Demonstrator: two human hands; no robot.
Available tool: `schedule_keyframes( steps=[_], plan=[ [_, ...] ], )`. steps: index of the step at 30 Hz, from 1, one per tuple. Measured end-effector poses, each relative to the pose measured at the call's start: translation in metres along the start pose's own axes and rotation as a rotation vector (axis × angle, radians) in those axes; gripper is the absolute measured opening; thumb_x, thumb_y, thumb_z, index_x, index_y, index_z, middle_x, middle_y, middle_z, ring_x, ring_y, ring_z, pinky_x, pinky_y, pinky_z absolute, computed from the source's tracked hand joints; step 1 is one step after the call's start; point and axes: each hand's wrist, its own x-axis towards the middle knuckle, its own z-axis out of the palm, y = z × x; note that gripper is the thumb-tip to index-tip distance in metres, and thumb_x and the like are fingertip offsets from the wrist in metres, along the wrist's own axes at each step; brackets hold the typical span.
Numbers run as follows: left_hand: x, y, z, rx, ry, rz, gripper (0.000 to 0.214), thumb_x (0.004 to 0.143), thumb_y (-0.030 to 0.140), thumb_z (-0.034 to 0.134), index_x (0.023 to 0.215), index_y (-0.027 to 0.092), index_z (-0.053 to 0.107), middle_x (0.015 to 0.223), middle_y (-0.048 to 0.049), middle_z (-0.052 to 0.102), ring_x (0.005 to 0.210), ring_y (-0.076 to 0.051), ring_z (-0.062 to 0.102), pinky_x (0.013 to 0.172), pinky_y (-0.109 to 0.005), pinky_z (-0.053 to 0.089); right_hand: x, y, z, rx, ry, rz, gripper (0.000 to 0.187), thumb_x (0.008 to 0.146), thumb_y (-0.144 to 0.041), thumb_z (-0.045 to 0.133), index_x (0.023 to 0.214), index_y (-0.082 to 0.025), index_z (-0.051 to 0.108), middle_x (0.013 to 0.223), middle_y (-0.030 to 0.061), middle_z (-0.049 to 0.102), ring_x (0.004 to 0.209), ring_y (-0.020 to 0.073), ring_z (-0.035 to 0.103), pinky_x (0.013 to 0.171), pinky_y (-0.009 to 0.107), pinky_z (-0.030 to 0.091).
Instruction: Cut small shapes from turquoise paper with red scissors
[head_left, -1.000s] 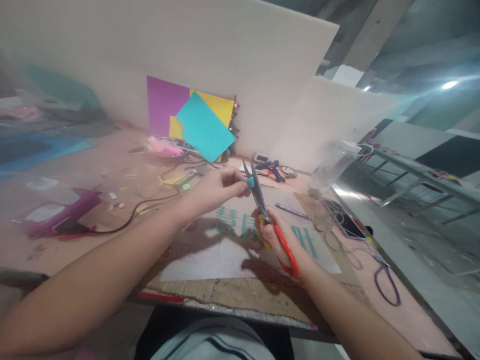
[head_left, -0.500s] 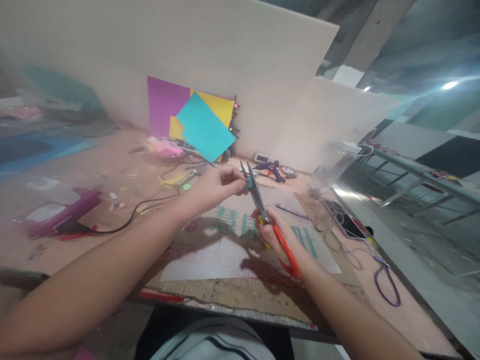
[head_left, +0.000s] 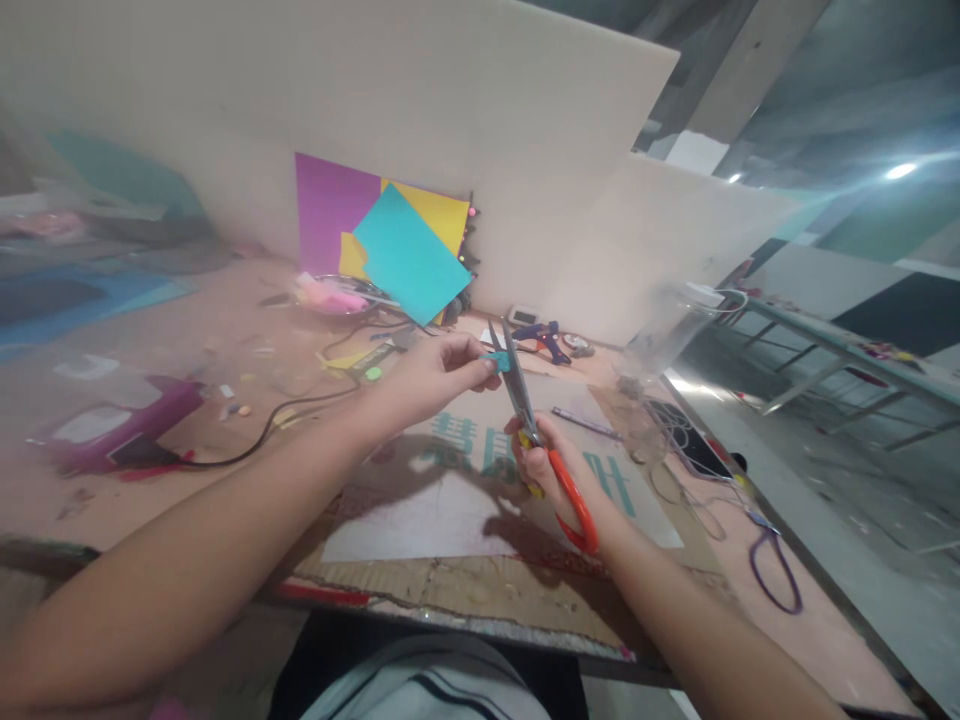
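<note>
Between thumb and fingers, my left hand (head_left: 457,368) pinches a small teal piece (head_left: 500,361), which looks like paper or foam. My right hand (head_left: 551,455) grips a pair of scissors (head_left: 519,388) with orange and yellow handles. The blades point up and away, slightly parted, and the teal piece lies at them near their tips. Beneath both hands is a white sheet (head_left: 420,520) bearing teal characters (head_left: 450,450), some hidden by my right hand. That sheet rests on corrugated cardboard (head_left: 360,585).
Purple, yellow and teal sheets (head_left: 412,255) lean on the back panel. A dark blue glue gun (head_left: 551,343) lies behind my hands. At left is a purple device (head_left: 127,425) with a black cord. A phone (head_left: 690,440), tangled cables and a purple loop (head_left: 772,570) are at right.
The teal piece shows more between the blades, and its angle has shifted. The scissor tips have moved slightly right. Both arms stay nearly in place.
</note>
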Motion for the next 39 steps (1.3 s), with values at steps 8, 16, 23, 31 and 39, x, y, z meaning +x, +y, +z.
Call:
schedule_keyframes(
  steps=[8, 16, 23, 31, 39],
  plan=[
    [-0.0021, 0.0016, 0.0015, -0.017, 0.000, 0.045, 0.025, 0.091, 0.040, 0.068, 0.082, 0.017, 0.065, 0.086, -0.0055, 0.073, 0.082, -0.017, 0.068, 0.079, -0.032, 0.053, 0.0002, -0.0036, 0.0022, 0.011, 0.011, 0.012, 0.066, 0.083, -0.083, 0.058, 0.108, -0.023, 0.053, 0.075, -0.0043, 0.041, 0.056, 0.0111, 0.028, 0.048, 0.025, 0.026],
    [0.0009, 0.0004, -0.0021, -0.012, 0.006, 0.033, 0.027, 0.090, 0.043, 0.070, 0.085, 0.016, 0.066, 0.087, -0.0065, 0.075, 0.081, -0.017, 0.068, 0.079, -0.031, 0.053, 0.0010, -0.0043, 0.0014, -0.002, 0.004, 0.015, 0.066, 0.083, -0.083, 0.059, 0.108, -0.023, 0.054, 0.075, -0.0044, 0.041, 0.055, 0.0110, 0.028, 0.047, 0.026, 0.025],
    [0.0005, 0.0008, -0.0040, -0.003, 0.011, 0.034, 0.027, 0.089, 0.042, 0.071, 0.083, 0.016, 0.067, 0.084, -0.0057, 0.075, 0.079, -0.016, 0.067, 0.077, -0.030, 0.052, 0.0001, -0.0024, 0.0021, -0.001, -0.001, 0.002, 0.064, 0.085, -0.081, 0.059, 0.107, -0.022, 0.054, 0.076, -0.0044, 0.041, 0.055, 0.0101, 0.030, 0.046, 0.024, 0.025],
    [0.0004, 0.0029, -0.0068, 0.028, 0.008, 0.055, 0.028, 0.090, 0.043, 0.070, 0.081, 0.016, 0.067, 0.082, -0.0046, 0.073, 0.079, -0.016, 0.067, 0.077, -0.030, 0.051, 0.0000, -0.0042, 0.0020, 0.004, -0.004, 0.019, 0.065, 0.083, -0.082, 0.061, 0.107, -0.021, 0.053, 0.074, -0.0056, 0.040, 0.053, 0.0093, 0.028, 0.045, 0.024, 0.023],
    [-0.0008, 0.0084, -0.0067, 0.023, 0.018, 0.053, 0.028, 0.088, 0.042, 0.071, 0.080, 0.016, 0.065, 0.080, -0.0043, 0.073, 0.076, -0.016, 0.067, 0.076, -0.030, 0.052, 0.0007, -0.0042, 0.0022, 0.004, 0.001, 0.031, 0.065, 0.082, -0.080, 0.063, 0.106, -0.020, 0.056, 0.076, -0.0050, 0.041, 0.053, 0.0088, 0.029, 0.045, 0.024, 0.022]
  ],
)
